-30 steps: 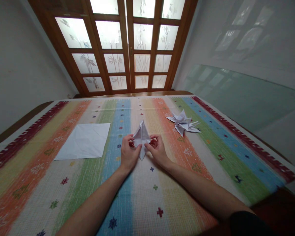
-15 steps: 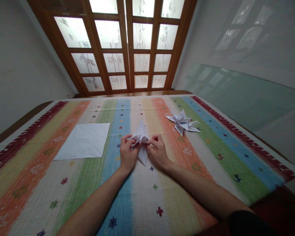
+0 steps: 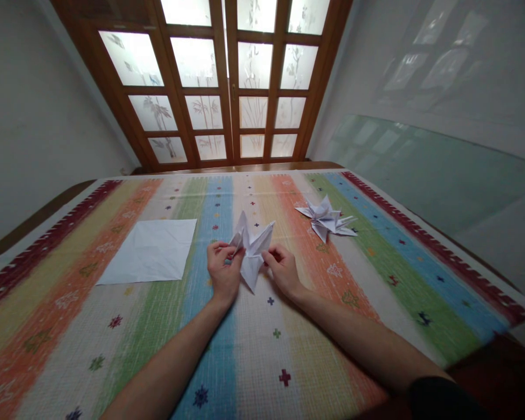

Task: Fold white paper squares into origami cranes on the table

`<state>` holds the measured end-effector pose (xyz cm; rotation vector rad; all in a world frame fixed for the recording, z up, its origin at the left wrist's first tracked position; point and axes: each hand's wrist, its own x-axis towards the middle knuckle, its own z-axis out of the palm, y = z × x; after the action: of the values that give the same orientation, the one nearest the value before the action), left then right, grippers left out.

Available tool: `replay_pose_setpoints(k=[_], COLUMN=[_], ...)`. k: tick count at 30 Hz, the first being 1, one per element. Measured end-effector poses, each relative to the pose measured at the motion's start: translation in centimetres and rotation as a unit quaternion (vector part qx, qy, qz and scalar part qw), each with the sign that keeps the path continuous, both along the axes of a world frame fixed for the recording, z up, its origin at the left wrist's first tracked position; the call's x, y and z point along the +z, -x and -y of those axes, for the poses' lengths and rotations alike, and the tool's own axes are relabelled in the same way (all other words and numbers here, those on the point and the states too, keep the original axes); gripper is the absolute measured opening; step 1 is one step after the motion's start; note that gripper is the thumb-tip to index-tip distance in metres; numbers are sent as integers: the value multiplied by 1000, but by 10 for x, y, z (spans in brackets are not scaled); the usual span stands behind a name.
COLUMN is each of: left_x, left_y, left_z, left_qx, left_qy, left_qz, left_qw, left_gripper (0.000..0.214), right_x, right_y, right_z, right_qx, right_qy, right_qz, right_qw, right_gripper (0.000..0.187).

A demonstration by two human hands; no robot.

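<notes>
Between my two hands, over the middle of the table, is a white origami crane (image 3: 251, 263) with several pointed flaps spread apart. My left hand (image 3: 225, 269) pinches its left side between thumb and fingers. On the other side, the thumb and curled fingers of my right hand (image 3: 282, 268) close on the crane's right edge. One point of the folded paper aims toward me and two others rise away from me. The fingertips partly hide where the paper is gripped.
To the left, a flat white sheet of paper (image 3: 151, 252) lies on the striped tablecloth (image 3: 157, 350). Folded white paper cranes (image 3: 326, 219) sit in a cluster at the back right. Beyond the table stands a wooden door with glass panes (image 3: 231, 87).
The crane's flaps have opened out: one upper point leans left and another now shows on the right. My left hand has shifted slightly left, and my right hand has moved slightly lower.
</notes>
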<state>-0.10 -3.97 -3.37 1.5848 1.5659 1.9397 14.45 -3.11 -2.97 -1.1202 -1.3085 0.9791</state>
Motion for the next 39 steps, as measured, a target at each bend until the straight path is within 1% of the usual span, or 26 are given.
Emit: replay_pose_setpoints(k=[4,8,10,12,13,16,19,21,25,29,32,34,35,36,37,39], left_x=[-1,-5,-8,-10,-10,-8,-4,-1,0,-1,-2,-2,-2,-2,-2,-1], left_y=[1,1,1,0,0,0,1,2,6,9,11,13,14,15,15,15], left_z=[-1,-2,-1,-1,0,1,2,0,-4,-7,-7,-8,-8,-8,-8,-8], left_qx=[-25,-29,-23,-14,-12,-6,7,6,5,16,19,16,17,19,19,10], left_qy=[17,35,46,46,42,45,78,96,105,83,74,85,92,99,104,114], left_qz=[16,-3,-10,-30,-49,-101,-99,-86,-70,-83,-111,-116,-118,-121,-126,-142], left_qw=[999,999,999,998,998,994,992,992,992,993,991,989,989,988,986,983], left_gripper=[10,11,28,50,57,63,67,71,72,63,53,49,50,52,55,62], right_x=[0,1,2,2,1,-1,-2,-1,-1,-5,-10,-11,-12,-12,-11,-7], right_y=[0,-1,-1,-2,-2,-2,-2,-1,-1,-2,-2,-2,-2,-3,-3,-8], right_z=[-1,0,2,4,4,7,10,10,5,-2,-5,-5,-5,-5,-6,-11], right_qx=[-1,6,19,35,46,92,117,100,25,-9,-29,-31,-38,-53,-75,-128], right_qy=[1,-36,-70,-109,-124,-150,-154,-146,-96,-27,-1,-2,-8,-18,-32,-68], right_qz=[15,71,104,138,150,160,153,150,144,117,120,114,103,87,66,22], right_qw=[1000,997,992,984,980,971,969,973,985,993,992,993,994,995,994,989], right_gripper=[21,13,8,8,9,11,11,11,16,18,20,20,17,12,10,26])
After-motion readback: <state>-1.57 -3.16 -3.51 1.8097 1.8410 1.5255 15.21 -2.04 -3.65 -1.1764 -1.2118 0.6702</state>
